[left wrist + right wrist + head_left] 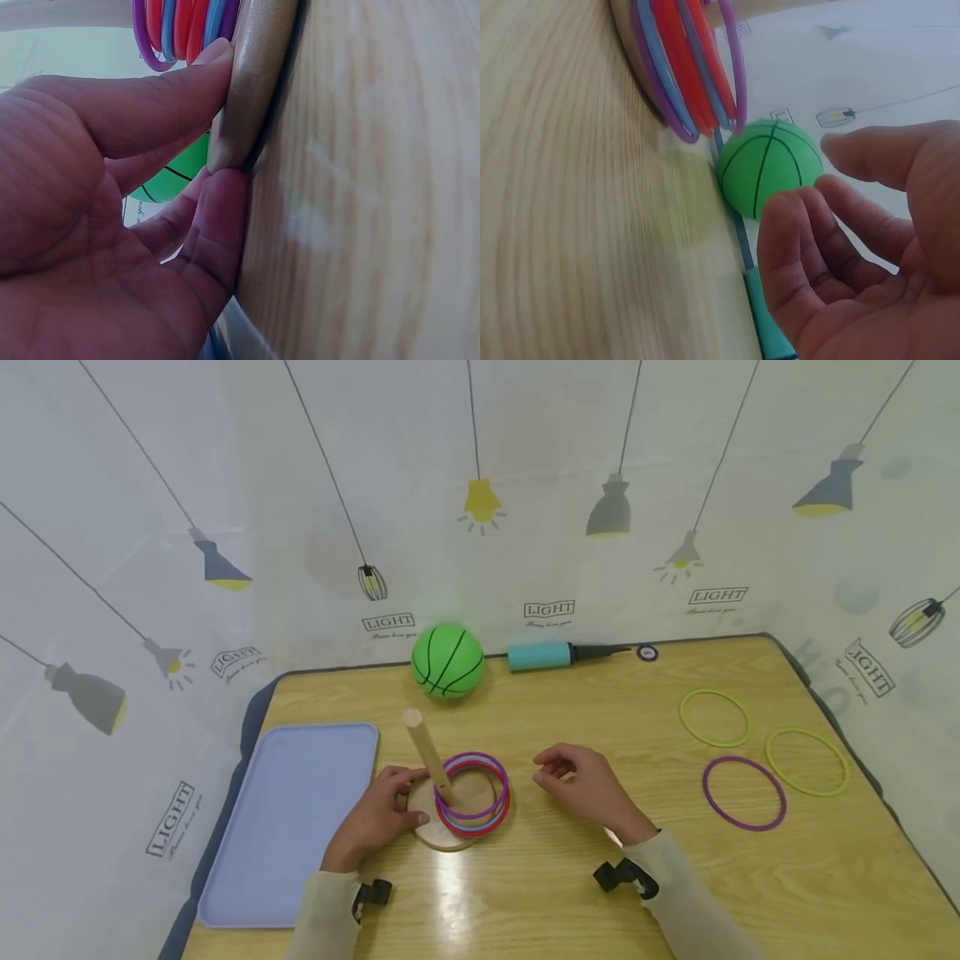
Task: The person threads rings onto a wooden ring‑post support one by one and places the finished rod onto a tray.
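A wooden ring-toss stand has a round base (pixel 433 837) and an upright peg (pixel 424 745). Several stacked rings (pixel 504 808) in purple, red and light blue hang round the peg, lying off to its right over the base. My left hand (pixel 378 817) holds the left edge of that base; in the left wrist view the thumb (pixel 202 71) presses on the rim, with a fingertip lower along the same edge. To the right of the rings, my right hand (pixel 588 783) hovers with loosely bent fingers (pixel 780 247) and nothing in them.
A pale blue tray (pixel 247 893) lies at the left. Along the back edge are a green ball (pixel 447 661), a teal hand pump (pixel 540 657) and a small dark disc (pixel 647 652). Two yellow-green rings (pixel 715 744) and a purple ring (pixel 745 828) lie on the right.
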Tool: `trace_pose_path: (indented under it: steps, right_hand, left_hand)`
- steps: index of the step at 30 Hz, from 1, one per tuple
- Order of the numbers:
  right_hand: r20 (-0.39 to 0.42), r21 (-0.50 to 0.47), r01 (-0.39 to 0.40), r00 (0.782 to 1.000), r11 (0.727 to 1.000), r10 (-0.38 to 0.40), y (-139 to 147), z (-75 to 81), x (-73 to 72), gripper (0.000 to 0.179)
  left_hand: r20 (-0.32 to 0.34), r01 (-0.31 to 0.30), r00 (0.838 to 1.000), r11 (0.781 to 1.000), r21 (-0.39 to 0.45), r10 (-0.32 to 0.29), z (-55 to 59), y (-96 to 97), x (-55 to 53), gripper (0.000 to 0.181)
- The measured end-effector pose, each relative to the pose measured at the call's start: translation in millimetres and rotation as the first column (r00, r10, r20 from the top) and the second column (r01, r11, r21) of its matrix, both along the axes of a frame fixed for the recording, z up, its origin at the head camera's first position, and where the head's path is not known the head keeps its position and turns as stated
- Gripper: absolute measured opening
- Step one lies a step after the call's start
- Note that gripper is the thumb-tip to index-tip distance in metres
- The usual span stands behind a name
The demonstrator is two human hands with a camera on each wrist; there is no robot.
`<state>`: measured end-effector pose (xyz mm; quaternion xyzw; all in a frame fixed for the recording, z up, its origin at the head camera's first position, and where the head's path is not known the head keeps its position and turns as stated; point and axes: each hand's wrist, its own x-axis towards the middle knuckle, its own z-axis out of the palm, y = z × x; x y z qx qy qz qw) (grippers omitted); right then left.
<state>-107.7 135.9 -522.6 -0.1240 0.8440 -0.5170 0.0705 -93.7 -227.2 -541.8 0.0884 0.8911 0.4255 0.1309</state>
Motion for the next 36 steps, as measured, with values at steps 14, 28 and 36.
trace_pose_path:
  steps: [14,28,36]
  right_hand:
    - [-0.052,-0.017,0.105,0.993,0.994,-0.106,74,0.5,19.1,0.029]
    - [-0.148,0.113,0.243,0.963,0.964,-0.225,156,-4.2,21.2,0.032]
    - [-0.199,0.18,0.322,0.937,0.93,-0.286,207,-12.4,14.4,0.033]
  left_hand:
    - [0.014,0.0,1.0,1.0,-0.007,0.0,-2.2,-1.3,0.5,0.063]
    - [0.003,-0.006,1.0,1.0,0.002,0.006,-0.3,1.1,1.8,0.062]
    - [-0.009,-0.001,1.0,1.0,-0.024,0.0,1.3,0.7,1.4,0.063]
